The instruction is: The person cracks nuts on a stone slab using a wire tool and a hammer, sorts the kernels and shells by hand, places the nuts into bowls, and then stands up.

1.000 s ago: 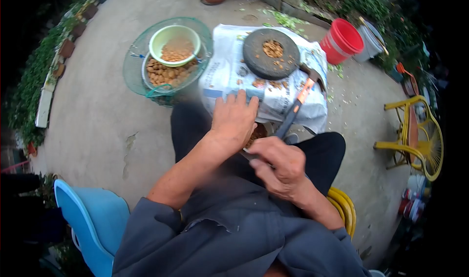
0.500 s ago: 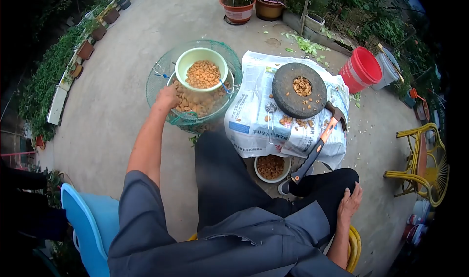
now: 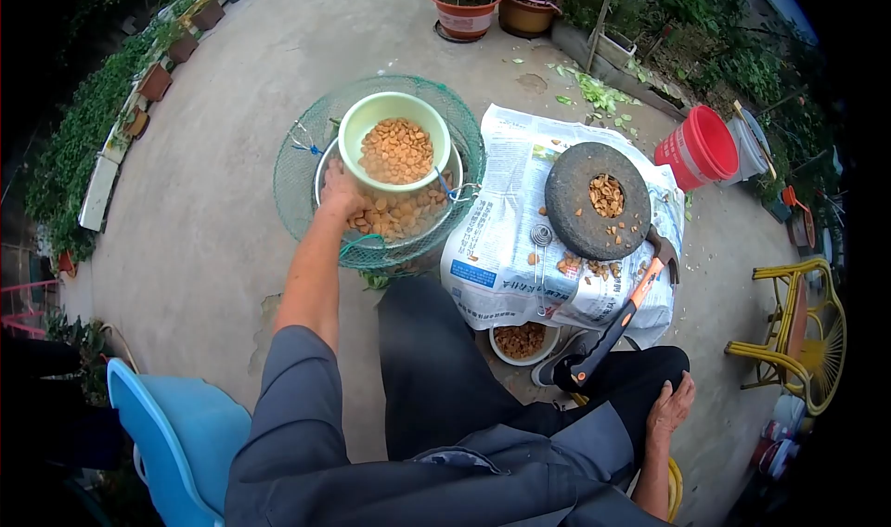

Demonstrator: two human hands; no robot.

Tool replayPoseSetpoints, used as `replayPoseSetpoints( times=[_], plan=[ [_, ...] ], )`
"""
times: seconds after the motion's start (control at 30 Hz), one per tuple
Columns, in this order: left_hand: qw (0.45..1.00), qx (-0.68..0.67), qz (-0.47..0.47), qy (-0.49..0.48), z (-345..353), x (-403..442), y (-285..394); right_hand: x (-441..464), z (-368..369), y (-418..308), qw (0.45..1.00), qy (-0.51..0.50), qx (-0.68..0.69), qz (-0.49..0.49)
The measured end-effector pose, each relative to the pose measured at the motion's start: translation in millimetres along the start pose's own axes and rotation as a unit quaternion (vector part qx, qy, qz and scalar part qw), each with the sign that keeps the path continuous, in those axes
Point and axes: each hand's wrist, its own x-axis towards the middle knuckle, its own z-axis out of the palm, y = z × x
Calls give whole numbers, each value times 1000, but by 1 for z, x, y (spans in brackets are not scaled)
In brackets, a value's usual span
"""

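Observation:
My left hand (image 3: 342, 188) reaches into the wide basin (image 3: 457, 169), against the tan, apricot-stone-like pits (image 3: 399, 213); its fingertips are hidden. A pale green bowl (image 3: 351, 128) with smaller tan kernels or pits (image 3: 396, 150) sits over the basin's far part. Green netting (image 3: 297, 174) surrounds both. My right hand (image 3: 673, 402) rests on my bent knee, fingers stretched out, holding nothing. A claw hammer (image 3: 620, 315) leans with its head beside a round stone (image 3: 580, 211), whose hollow holds broken pieces (image 3: 606, 195).
Newspaper (image 3: 501, 211) lies under the stone, with a wire-coiled utensil (image 3: 541, 239) and scattered pieces on it. Below its edge stands a bowl of brown bits (image 3: 520, 341). Around are a red bucket (image 3: 691, 151), a yellow chair (image 3: 789, 327) and a blue tub (image 3: 186, 425).
My left hand has moved from the basin's rim inward onto the pits. The right hand stays on the knee. The whole view has shifted slightly.

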Motion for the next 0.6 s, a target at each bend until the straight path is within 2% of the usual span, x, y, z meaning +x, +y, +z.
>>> replayPoseSetpoints(
  times=[0.1,0.13,0.23,0.37,0.4,0.5,0.6],
  plan=[
    [994,-47,-70,-75,-5,-14,11,2,0,-4,1000,-3,-10,1],
    [996,-32,-40,-78,-7,-20,8,2,0,-5,1000,-3,-12,0],
    [990,-52,-63,-115,0,-23,7,3,2,-4,1000,1,-11,-5],
    [991,6,-4,-136,18,-26,7,2,0,-3,1000,2,-6,-10],
    [991,33,-2,-127,27,-23,6,2,0,-4,1000,7,-8,-9],
    [996,-44,5,-79,37,-16,-5,1,6,3,999,10,31,1],
    [984,-150,19,95,41,-13,-17,2,5,6,999,-8,46,12]
  ],
)
